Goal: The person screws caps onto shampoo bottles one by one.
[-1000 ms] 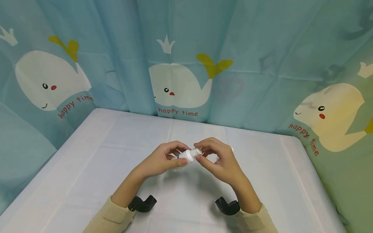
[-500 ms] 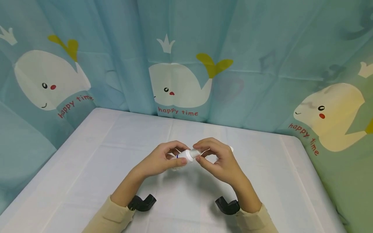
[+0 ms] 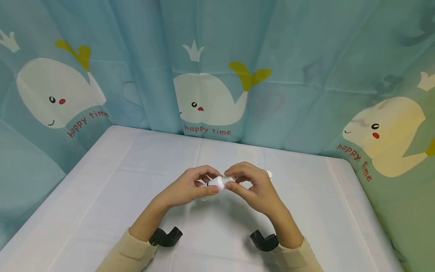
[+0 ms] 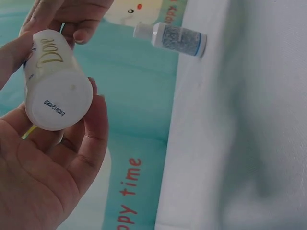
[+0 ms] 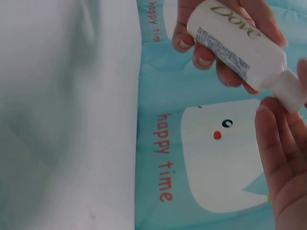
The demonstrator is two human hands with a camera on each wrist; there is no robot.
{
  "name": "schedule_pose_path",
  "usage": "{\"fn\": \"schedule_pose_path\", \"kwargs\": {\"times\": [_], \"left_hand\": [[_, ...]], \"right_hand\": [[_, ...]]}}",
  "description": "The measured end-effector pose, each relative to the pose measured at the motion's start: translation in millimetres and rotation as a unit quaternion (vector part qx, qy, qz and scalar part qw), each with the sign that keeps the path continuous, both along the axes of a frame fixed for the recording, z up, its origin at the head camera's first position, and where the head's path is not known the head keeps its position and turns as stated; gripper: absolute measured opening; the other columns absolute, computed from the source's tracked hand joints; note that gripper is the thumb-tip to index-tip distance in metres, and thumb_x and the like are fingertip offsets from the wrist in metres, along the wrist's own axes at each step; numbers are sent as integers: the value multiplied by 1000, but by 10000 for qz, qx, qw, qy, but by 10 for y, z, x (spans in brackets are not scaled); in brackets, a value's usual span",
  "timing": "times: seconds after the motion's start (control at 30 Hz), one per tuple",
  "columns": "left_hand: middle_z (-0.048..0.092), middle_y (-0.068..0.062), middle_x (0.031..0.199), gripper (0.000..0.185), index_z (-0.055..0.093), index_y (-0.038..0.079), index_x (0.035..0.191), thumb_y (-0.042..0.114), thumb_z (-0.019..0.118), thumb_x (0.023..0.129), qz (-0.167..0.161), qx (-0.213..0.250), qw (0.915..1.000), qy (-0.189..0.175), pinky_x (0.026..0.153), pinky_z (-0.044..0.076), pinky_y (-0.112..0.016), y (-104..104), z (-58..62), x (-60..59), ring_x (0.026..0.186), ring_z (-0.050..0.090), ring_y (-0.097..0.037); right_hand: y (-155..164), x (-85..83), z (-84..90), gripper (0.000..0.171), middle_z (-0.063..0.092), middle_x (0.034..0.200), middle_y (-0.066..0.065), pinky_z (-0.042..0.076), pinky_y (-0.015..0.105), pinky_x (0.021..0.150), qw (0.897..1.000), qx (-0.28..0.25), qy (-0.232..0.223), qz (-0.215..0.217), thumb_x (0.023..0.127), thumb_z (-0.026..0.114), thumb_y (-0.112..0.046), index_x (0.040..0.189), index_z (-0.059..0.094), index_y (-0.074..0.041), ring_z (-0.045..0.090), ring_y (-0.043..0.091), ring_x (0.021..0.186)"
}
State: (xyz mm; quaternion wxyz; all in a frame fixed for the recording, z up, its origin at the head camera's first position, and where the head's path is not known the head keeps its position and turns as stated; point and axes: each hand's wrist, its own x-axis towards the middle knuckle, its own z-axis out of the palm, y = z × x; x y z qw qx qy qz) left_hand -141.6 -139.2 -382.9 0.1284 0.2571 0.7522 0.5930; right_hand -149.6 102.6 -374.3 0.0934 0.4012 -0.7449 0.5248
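A small white Dove bottle [image 5: 235, 40] is held tilted above the table, its cap end toward the right hand. My left hand [image 3: 190, 187] grips its body, thumb on the near side and fingers round the far side. The bottle's round base [image 4: 58, 100] with a printed code faces the left wrist view. At the other end, my right hand [image 3: 253, 185] pinches the white cap [image 5: 289, 91] between thumb and fingers. In the head view the fingers cover part of the bottle and cap.
A second small bottle [image 4: 180, 39] with a grey printed label and white cap stands on the white table [image 3: 136, 158], mostly behind the right hand in the head view. A blue whale-print curtain [image 3: 292, 68] hangs along the table's back and sides.
My right hand's fingers have shifted slightly left and closer round the cap. The left hand and the bottle stay almost in place.
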Motion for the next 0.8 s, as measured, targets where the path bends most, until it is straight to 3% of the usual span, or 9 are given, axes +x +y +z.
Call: {"fn": "schedule_pose_path", "kwargs": {"times": [0.13, 0.33, 0.53, 0.7, 0.8], "left_hand": [[66, -4, 108, 29, 65, 18, 120, 24, 73, 92, 40, -5, 10000, -1, 67, 56, -34, 0, -6, -4, 91, 62, -27], [66, -2, 107, 28, 66, 19, 119, 26, 72, 93, 70, -72, 9999, 45, 68, 56, -35, 2, -9, -3, 93, 61, -27], [66, -3, 107, 27, 66, 18, 119, 24, 72, 93, -45, -26, 10000, 23, 68, 56, -35, -2, -11, -5, 93, 61, -27], [66, -4, 108, 28, 66, 17, 119, 23, 72, 93, -166, 22, 9999, -16, 67, 55, -34, -6, -23, -10, 93, 60, -31], [66, -3, 107, 27, 66, 18, 118, 23, 72, 92, -135, -21, 9999, 76, 66, 55, -33, -6, -31, -14, 93, 60, -32]], "right_hand": [[34, -11, -7, 30, 69, 115, 7, 60, 31, 75, 9999, 21, -82, 103, 86, 76, 0, 114, 70, -8, 66, 17, 102], [29, -15, -26, 32, 70, 112, 2, 59, 30, 75, 9998, 106, -172, -87, 86, 78, -5, 116, 71, -13, 67, 15, 95], [23, -22, -33, 37, 69, 122, 10, 59, 32, 78, 9997, -21, -154, 187, 85, 77, 0, 120, 70, -8, 66, 19, 109], [19, -24, -36, 31, 73, 105, 4, 59, 29, 75, 10000, 68, 17, 27, 80, 81, -1, 110, 74, -8, 69, 13, 92], [13, -28, -45, 36, 73, 105, 5, 59, 30, 76, 9999, 23, 75, -63, 77, 83, -1, 111, 73, -8, 67, 13, 92]]}}
